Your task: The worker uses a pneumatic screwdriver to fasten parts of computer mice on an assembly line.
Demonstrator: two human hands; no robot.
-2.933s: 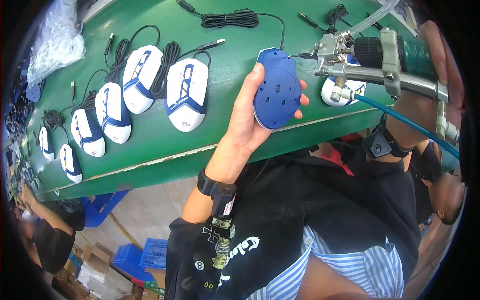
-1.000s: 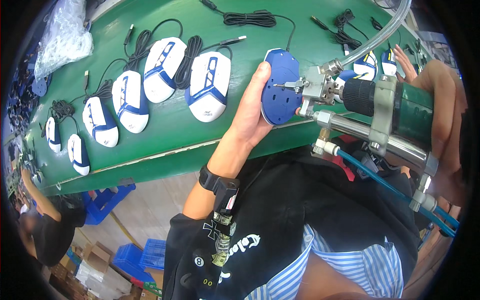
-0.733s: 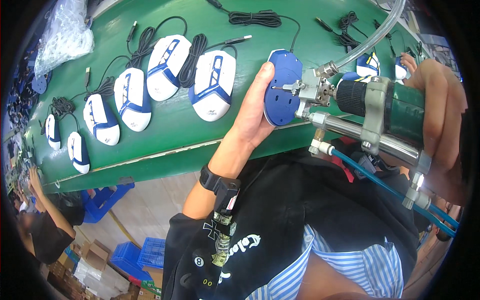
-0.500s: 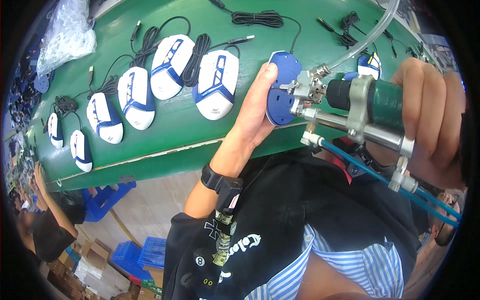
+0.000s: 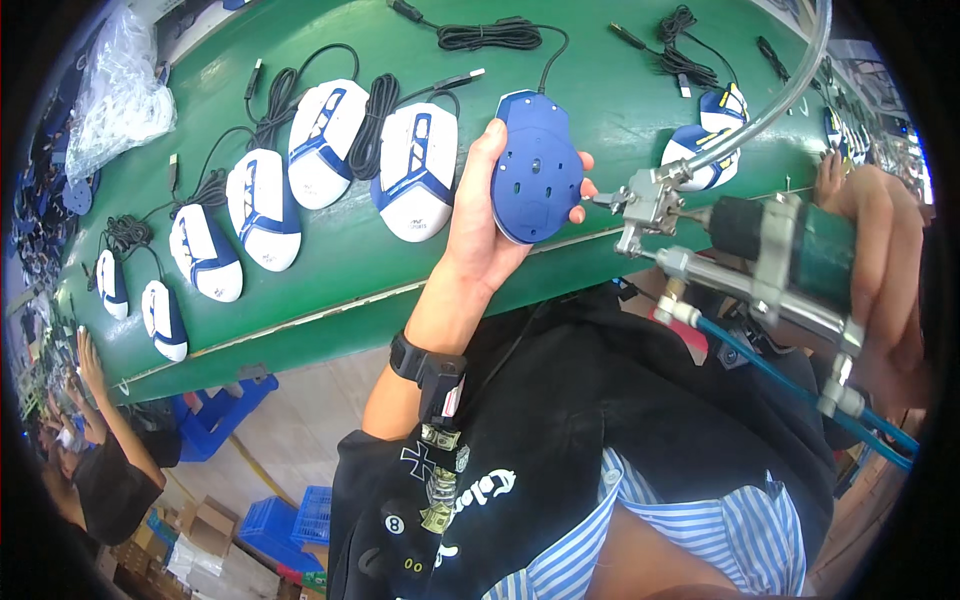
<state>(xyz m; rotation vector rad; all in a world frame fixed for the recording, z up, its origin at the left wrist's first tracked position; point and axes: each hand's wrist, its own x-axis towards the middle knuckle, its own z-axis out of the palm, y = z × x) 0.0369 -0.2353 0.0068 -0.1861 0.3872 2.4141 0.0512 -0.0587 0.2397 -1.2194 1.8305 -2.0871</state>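
My left hand (image 5: pixel 478 225) is closed around a computer mouse (image 5: pixel 537 165), its blue underside turned up and its cable running away across the bench. Several small holes show in that underside. In my right hand (image 5: pixel 880 260) is a dark green power screwdriver (image 5: pixel 790 238) with a metal screw-feeding head (image 5: pixel 652 208). The head's tip points left and stands apart from the mouse, close to my left fingertips. A clear hose (image 5: pixel 790 95) and blue air tubes (image 5: pixel 740 350) join the tool. Palm and part of the fingers on my right side are hidden by the tool and the rim.
Several white and blue mice (image 5: pixel 415 170) with bundled black cables lie on the green bench (image 5: pixel 330 300) to the left. Two more (image 5: pixel 722 107) lie behind the screwdriver. A clear plastic bag (image 5: pixel 120 100) sits far left. Another person's arm (image 5: pixel 120 420) rests at the bench's left edge.
The screwdriver has drawn back to the right and down, off the mouse. My left hand has shifted slightly left, and the mouse's underside now faces up more fully.
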